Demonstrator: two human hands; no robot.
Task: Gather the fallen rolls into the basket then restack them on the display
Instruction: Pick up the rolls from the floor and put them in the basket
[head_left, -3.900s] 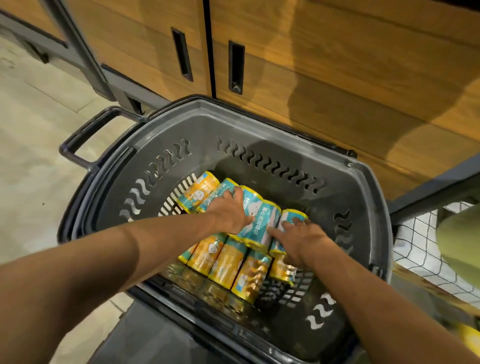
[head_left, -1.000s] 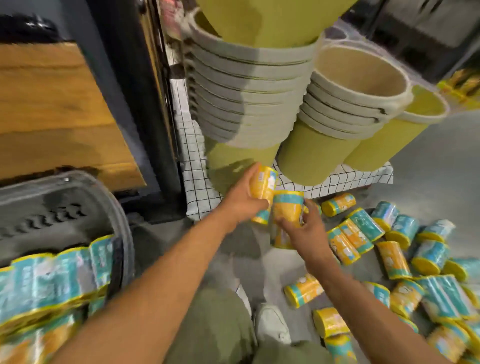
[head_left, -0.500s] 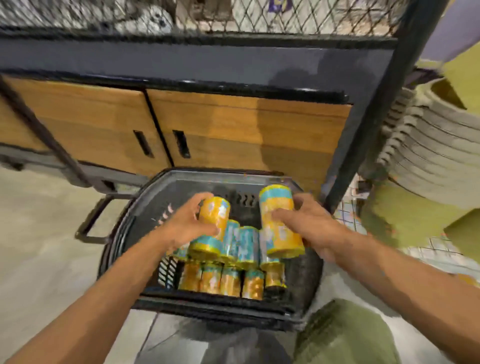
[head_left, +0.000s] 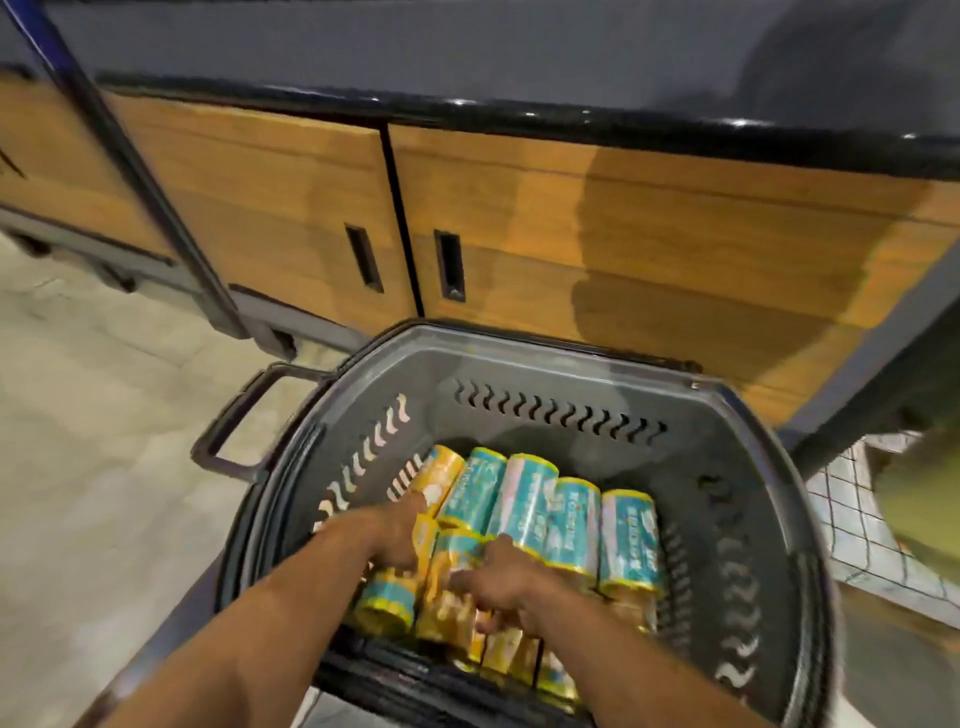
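At the left of the frame is the pale floor (head_left: 104, 467), and the handle (head_left: 234, 421) of the basket (head_left: 519, 374) sticks out over it. The basket fills the lower middle, in front of the wooden doors (head_left: 623, 234). Both your hands are down inside it, close together.

Your left hand (head_left: 397, 532) is curled round a yellow roll (head_left: 426, 538). That roll sits just to the right of your palm. Your right hand (head_left: 501, 579) is just beside it, with its fingers bent over the blue-top roll (head_left: 453, 553). That roll lies under your fingers and pokes out to their left. It is blurry here, so you cannot tell how tight either hold is.

Behind your hands, a row of rolls (head_left: 524, 499) lies side by side, running across the basket toward the right. The lower rolls (head_left: 387, 603) lie packed below your wrists. At the far right edge is a checked cloth (head_left: 857, 525).
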